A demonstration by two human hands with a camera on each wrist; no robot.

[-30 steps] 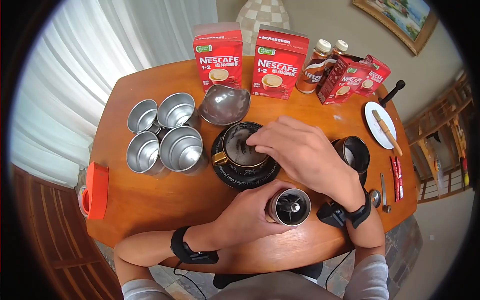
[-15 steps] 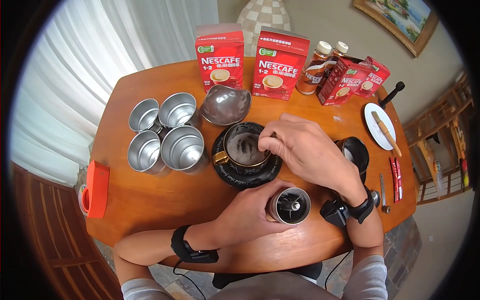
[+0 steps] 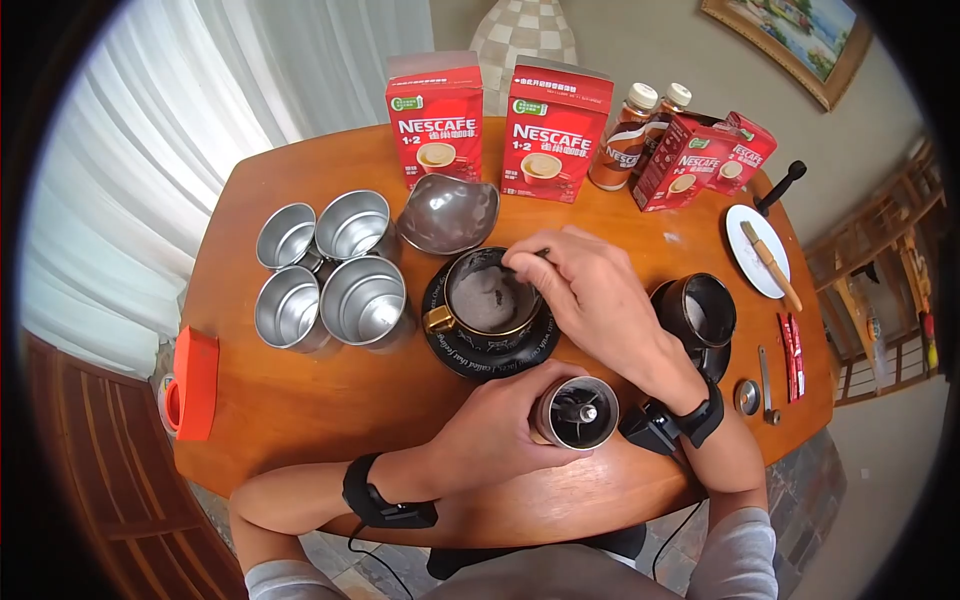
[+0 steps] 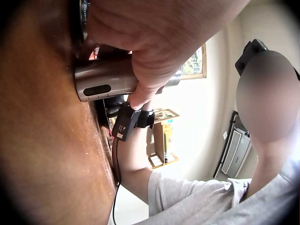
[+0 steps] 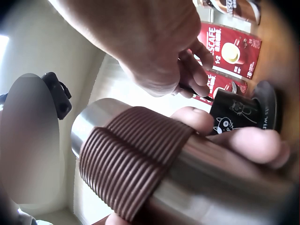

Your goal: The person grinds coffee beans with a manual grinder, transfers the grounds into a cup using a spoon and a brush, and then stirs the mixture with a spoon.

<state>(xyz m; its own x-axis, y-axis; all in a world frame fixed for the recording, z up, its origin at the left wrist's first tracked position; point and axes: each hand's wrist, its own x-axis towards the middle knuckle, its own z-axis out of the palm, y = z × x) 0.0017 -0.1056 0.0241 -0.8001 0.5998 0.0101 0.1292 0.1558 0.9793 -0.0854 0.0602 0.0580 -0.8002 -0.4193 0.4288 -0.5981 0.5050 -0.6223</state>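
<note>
My left hand (image 3: 505, 418) grips a manual coffee grinder (image 4: 105, 77), upright at the table's front edge, its open top showing the burr and shaft. A brown ribbed band (image 5: 140, 150) wraps the steel body. Over a black cup (image 3: 490, 330) with gold handle and cat drawings, my right hand (image 3: 600, 305) pinches a thin dark handle (image 5: 187, 83); which utensil it belongs to I cannot tell. Pale greyish powder (image 3: 480, 300) lies inside the cup, which stands on a black saucer (image 3: 440, 352) with white lettering.
Several steel cups (image 3: 365, 300) stand left of a dark wavy bowl (image 3: 450, 215). Red Nescafe boxes (image 3: 555, 130) and bottles (image 3: 625, 140) line the back. Another black cup (image 3: 710, 310), a white plate (image 3: 742, 232) with a brush (image 3: 768, 260), and red sachets (image 3: 794, 355) lie right. An orange holder (image 3: 198, 380) sits left.
My right hand has shifted about over the cup, and its fingers now stand near the cup's back right rim. The powder's surface looks different. The left hand stays on the coffee grinder.
</note>
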